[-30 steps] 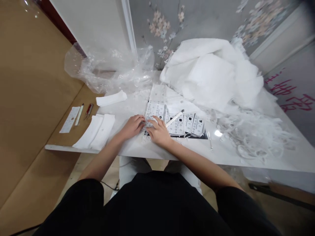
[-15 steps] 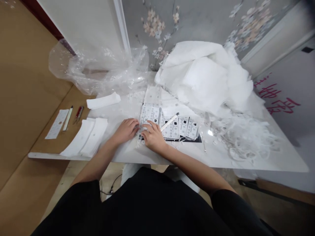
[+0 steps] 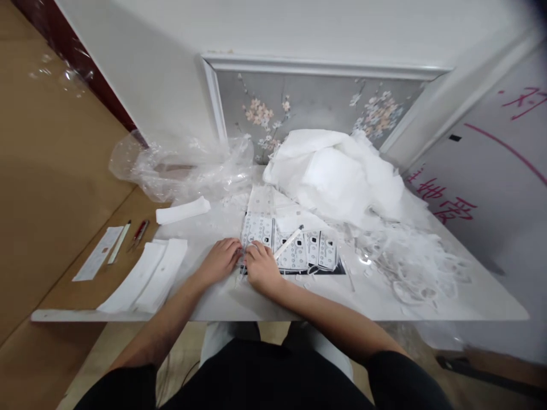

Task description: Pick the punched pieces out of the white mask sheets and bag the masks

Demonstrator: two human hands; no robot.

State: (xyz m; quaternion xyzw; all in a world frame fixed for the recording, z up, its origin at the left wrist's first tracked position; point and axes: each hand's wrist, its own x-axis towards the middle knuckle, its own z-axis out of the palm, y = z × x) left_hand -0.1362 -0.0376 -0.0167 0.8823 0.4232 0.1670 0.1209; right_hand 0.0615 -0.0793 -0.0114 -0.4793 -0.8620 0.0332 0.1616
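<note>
My left hand rests on the table with its fingers curled, the tips at the left edge of several printed white pieces with grey circles and black squares. Fingers bent, my right hand presses close beside it, over the lower left of these pieces. Both hands' fingertips meet on something small and clear or white that I cannot make out. A white pen with a dark tip lies slanted across the pieces, right of my right hand. Under them shows a black mat.
A heap of white cloth-like sheets stands at the back, with tangled white strips to the right. Crumpled clear plastic lies back left. On the left are stacked white strips, a pale pen and a red-handled tool.
The camera view has tilted up, so the table sits lower in the picture. My right hand's fingers have drawn in closer to my left fingertips.
</note>
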